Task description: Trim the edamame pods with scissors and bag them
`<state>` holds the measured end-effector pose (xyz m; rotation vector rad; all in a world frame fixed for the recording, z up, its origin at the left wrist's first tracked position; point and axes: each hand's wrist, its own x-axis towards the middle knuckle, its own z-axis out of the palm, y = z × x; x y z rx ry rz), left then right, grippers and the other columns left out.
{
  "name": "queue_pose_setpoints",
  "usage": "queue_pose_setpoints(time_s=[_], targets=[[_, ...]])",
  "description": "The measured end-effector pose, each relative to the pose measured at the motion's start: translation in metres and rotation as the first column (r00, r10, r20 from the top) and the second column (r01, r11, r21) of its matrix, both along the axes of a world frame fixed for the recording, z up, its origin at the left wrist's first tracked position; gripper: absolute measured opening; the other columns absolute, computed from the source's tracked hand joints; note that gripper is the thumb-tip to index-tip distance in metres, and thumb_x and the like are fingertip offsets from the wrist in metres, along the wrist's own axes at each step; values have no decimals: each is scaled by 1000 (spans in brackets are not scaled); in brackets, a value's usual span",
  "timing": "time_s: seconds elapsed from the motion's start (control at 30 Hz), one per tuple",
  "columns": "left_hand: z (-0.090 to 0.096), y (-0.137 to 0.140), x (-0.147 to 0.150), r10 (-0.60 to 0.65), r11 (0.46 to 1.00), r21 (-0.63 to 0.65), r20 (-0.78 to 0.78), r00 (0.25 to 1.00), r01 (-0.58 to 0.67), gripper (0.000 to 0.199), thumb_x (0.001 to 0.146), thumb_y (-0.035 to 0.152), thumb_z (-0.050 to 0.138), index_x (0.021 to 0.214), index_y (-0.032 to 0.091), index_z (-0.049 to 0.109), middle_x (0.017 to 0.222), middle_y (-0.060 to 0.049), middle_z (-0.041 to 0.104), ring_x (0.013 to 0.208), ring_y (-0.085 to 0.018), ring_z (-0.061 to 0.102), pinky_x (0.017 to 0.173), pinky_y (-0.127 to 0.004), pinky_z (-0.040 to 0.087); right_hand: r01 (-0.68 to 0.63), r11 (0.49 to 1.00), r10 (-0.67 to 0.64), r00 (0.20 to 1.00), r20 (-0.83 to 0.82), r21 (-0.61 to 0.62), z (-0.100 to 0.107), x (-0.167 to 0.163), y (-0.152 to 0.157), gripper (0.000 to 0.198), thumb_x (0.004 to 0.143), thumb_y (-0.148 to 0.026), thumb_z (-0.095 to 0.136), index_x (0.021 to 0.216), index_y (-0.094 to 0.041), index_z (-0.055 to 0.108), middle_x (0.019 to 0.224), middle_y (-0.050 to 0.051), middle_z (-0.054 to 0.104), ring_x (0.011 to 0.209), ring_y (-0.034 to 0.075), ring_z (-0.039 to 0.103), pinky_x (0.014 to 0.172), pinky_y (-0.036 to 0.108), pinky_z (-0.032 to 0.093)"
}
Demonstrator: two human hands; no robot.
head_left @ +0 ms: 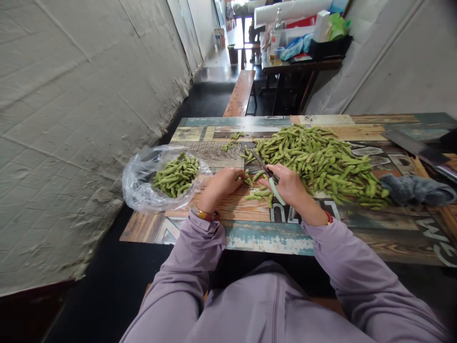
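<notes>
My right hand (288, 185) is closed around scissors (263, 165) with pale green handles, and their dark blades point away toward the pods. My left hand (225, 183) is curled in a pinch on a green soybean pod (246, 178), whose other end is covered by the fingers. Several loose pods (262, 194) lie on the table between my hands. Beyond and to the right of my right hand spreads a large heap of soybean pods (317, 157). Left of my left hand, a clear plastic bag (137, 183) stands open with pods (176, 175) inside.
The patchwork wood table (246, 236) bears small green trimmings (232, 142) near the far side. A grey cloth (416, 189) and a cleaver (414, 146) lie at the right. Behind are a bench (241, 93) and a cluttered second table (303, 65). A wall (71, 119) runs along the left.
</notes>
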<state>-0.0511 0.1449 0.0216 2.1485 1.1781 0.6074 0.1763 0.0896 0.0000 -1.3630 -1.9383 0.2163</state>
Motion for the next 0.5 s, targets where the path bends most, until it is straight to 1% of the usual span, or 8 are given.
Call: queue_pose_setpoints(time_s=[0.07, 0.13, 0.2, 0.23, 0.3, 0.37, 0.43, 0.5], targets=[[0, 1, 3, 45, 999, 9, 36, 998, -45, 12, 69, 13, 69, 68, 23, 74, 64, -3, 64, 60, -16, 50, 61, -25, 33, -1, 1000, 1, 1000, 2, -5, 0, 0, 0, 36, 86, -40, 70, 115, -19, 68, 100, 12, 71, 93, 28, 69, 84, 40, 55], [1, 3, 5, 101, 995, -15, 134, 986, -100, 8, 68, 14, 71, 66, 21, 73, 63, -2, 63, 62, -15, 49, 61, -24, 33, 7, 1000, -7, 1000, 11, -13, 0, 0, 0, 36, 86, -41, 70, 114, -20, 68, 97, 11, 71, 90, 28, 69, 83, 39, 55], [4, 4, 6, 155, 986, -98, 273, 949, -133, 0, 69, 19, 73, 69, 19, 73, 64, -1, 62, 63, -14, 49, 60, -22, 33, 15, 1000, -15, 1000, 15, -8, 1, 0, 0, 36, 85, -41, 71, 114, -20, 68, 97, 11, 71, 89, 27, 69, 82, 39, 55], [5, 4, 7, 188, 977, -162, 345, 920, -139, 5, 70, 22, 74, 72, 18, 73, 64, 0, 61, 61, -13, 48, 58, -21, 33, 16, 1000, -16, 1000, 14, -2, 1, 0, 1, 35, 85, -40, 71, 114, -20, 68, 98, 11, 71, 91, 28, 69, 82, 38, 55], [8, 2, 7, 264, 941, -316, 468, 844, -119, 16, 71, 31, 76, 77, 16, 71, 61, 2, 56, 54, -9, 43, 52, -20, 29, 11, 1000, -11, 1000, 7, 8, 1, -1, 1, 35, 85, -39, 70, 114, -19, 68, 100, 12, 71, 93, 28, 69, 82, 38, 55], [10, 0, 8, 335, 886, -461, 543, 770, -61, 25, 70, 37, 78, 81, 16, 69, 58, 5, 50, 45, -6, 35, 45, -20, 23, 4, 1000, -4, 1000, 0, 12, 1, -1, 1, 34, 86, -39, 69, 113, -19, 68, 100, 12, 71, 93, 28, 69, 82, 39, 55], [11, -2, 9, 371, 839, -544, 584, 722, 9, 30, 67, 38, 81, 82, 17, 66, 56, 7, 46, 41, -4, 30, 41, -20, 19, 0, 1000, 0, 1000, -3, 11, 1, -2, 0, 34, 87, -39, 69, 113, -18, 68, 100, 13, 71, 93, 28, 69, 82, 39, 55], [10, -3, 10, 389, 817, -574, 618, 684, 55, 33, 66, 38, 83, 82, 16, 64, 53, 8, 42, 39, -3, 29, 40, -19, 19, 2, 1000, -2, 1000, -4, 5, 1, -2, 0, 34, 86, -38, 70, 113, -19, 68, 101, 13, 71, 94, 29, 69, 82, 39, 55]])
